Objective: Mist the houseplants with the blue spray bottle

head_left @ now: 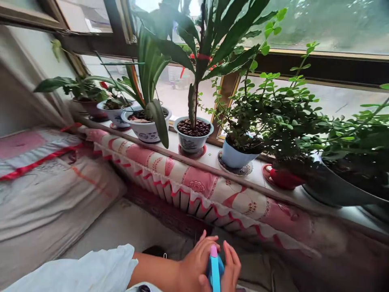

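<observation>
At the bottom centre, a blue spray bottle (pixel 215 272) with a pink nozzle tip is seen from above, pointing towards the window. My left hand (pixel 194 258) comes in from the left under a white sleeve and curls against the bottle's left side and front. On its other side, my right hand (pixel 231 265) has its fingers bent around the bottle. The lower part of the bottle is hidden by the hands and the frame edge. Both hands are below and in front of a cloth-covered radiator (pixel 197 182).
Several potted plants line the windowsill (pixel 212 162), including a tall plant in a white pot (pixel 192 142), one in a pale blue pot (pixel 237 156) and one in a red pot (pixel 284 178). A bed (pixel 60 202) stands at left. Leaves overhang the sill.
</observation>
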Demonstrator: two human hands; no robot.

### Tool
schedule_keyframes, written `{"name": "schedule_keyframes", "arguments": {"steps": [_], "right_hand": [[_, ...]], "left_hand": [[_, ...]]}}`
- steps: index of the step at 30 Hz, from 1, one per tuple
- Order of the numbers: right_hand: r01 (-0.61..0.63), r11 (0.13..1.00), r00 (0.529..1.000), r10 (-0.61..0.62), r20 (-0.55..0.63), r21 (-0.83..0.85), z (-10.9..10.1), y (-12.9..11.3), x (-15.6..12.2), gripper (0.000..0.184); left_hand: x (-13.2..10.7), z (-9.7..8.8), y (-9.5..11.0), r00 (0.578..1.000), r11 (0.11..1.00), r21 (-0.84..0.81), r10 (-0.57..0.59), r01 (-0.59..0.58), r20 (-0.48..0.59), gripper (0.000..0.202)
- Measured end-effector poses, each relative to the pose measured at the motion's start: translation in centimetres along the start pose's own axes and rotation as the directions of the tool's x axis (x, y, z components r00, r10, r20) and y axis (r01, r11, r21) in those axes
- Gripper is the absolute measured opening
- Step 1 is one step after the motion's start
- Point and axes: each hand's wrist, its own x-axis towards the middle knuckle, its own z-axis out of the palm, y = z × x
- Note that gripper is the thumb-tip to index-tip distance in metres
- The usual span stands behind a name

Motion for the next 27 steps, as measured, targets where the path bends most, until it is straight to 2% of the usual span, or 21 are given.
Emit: {"name": "schedule_keyframes", "arguments": {"steps": [2,3,4,5,6,8,10,11,12,13,14,16,19,21,23,25,27], "right_hand": [[0.022,0.993,0.991,-0.037,0.126,0.119,-0.5,0.7,-0.3,0.095],[0.007,0.976,0.98,-0.051,0.194,0.219,-0.3,1.0,-0.3,0.095],[-0.048,0.939,0.965,-0.044,0.259,0.341,0.3,1.2,-0.2,0.096],[-0.168,0.864,0.946,0.006,0.325,0.474,1.4,1.3,-0.1,0.095],[-0.327,0.742,0.911,0.082,0.405,0.585,3.0,1.0,0.1,0.093],[-0.622,0.416,0.775,0.209,0.596,0.664,7.7,-0.5,0.3,0.078],[-0.779,0.157,0.627,0.211,0.75,0.607,13.4,-3.8,0.5,0.073],[-0.814,0.081,0.58,0.182,0.794,0.576,16.2,-5.9,0.6,0.075],[-0.842,-0.042,0.527,0.149,0.836,0.538,18.7,-8.3,0.7,0.074],[-0.842,-0.177,0.495,0.12,0.861,0.509,20.8,-10.7,1.1,0.075],[-0.818,-0.254,0.504,0.115,0.856,0.516,22.6,-13.1,1.7,0.072],[-0.757,-0.319,0.553,0.151,0.819,0.57,25.2,-17.3,3.4,0.068],[-0.716,-0.315,0.589,0.204,0.782,0.623,27.2,-21.8,7.1,0.067],[-0.701,-0.293,0.611,0.222,0.76,0.65,28.1,-23.6,9.6,0.067],[-0.683,-0.281,0.644,0.204,0.738,0.674,28.9,-25.0,12.0,0.067],[-0.673,-0.277,0.674,0.155,0.723,0.686,29.5,-26.1,14.2,0.069],[-0.675,-0.284,0.689,0.087,0.719,0.681,29.8,-27.2,16.5,0.073]], "left_hand": [[-0.1,0.0,1.5,0.973,0.999,0.021,-0.034,0.039,-0.226,0.07],[-0.4,-0.4,2.0,0.929,0.996,0.026,-0.075,0.091,-0.362,0.069],[-0.7,-1.2,2.3,0.865,0.989,0.014,-0.124,0.15,-0.486,0.069],[-1.2,-2.5,2.5,0.799,0.977,-0.032,-0.192,0.212,-0.57,0.067],[-1.8,-4.2,2.5,0.764,0.972,-0.072,-0.22,0.223,-0.606,0.064],[-3.4,-8.7,2.3,0.698,0.972,-0.172,-0.235,0.161,-0.677,0.057],[-5.2,-14.4,2.1,0.695,0.962,-0.266,-0.229,0.056,-0.682,0.053],[-6.0,-17.5,2.1,0.732,0.95,-0.311,-0.227,0.021,-0.643,0.053],[-6.7,-20.8,2.2,0.798,0.943,-0.332,-0.187,-0.017,-0.572,0.054],[-7.2,-24.0,2.3,0.865,0.937,-0.348,-0.157,-0.023,-0.477,0.058],[-7.5,-27.2,2.5,0.917,0.936,-0.352,-0.117,-0.026,-0.381,0.065],[-7.5,-32.9,2.6,0.974,0.946,-0.324,-0.081,0.009,-0.211,0.076],[-6.4,-39.0,2.6,0.984,0.932,-0.345,-0.155,0.116,-0.088,0.084],[-5.4,-41.6,2.3,0.981,0.923,-0.368,-0.163,0.112,-0.109,0.089],[-4.1,-43.5,2.0,0.974,0.923,-0.38,-0.141,0.065,-0.175,0.093],[-2.4,-45.4,1.8,0.968,0.922,-0.386,-0.13,0.037,-0.216,0.094],[-0.3,-47.5,2.2,0.971,0.932,-0.359,-0.136,0.057,-0.197,0.091]]}}
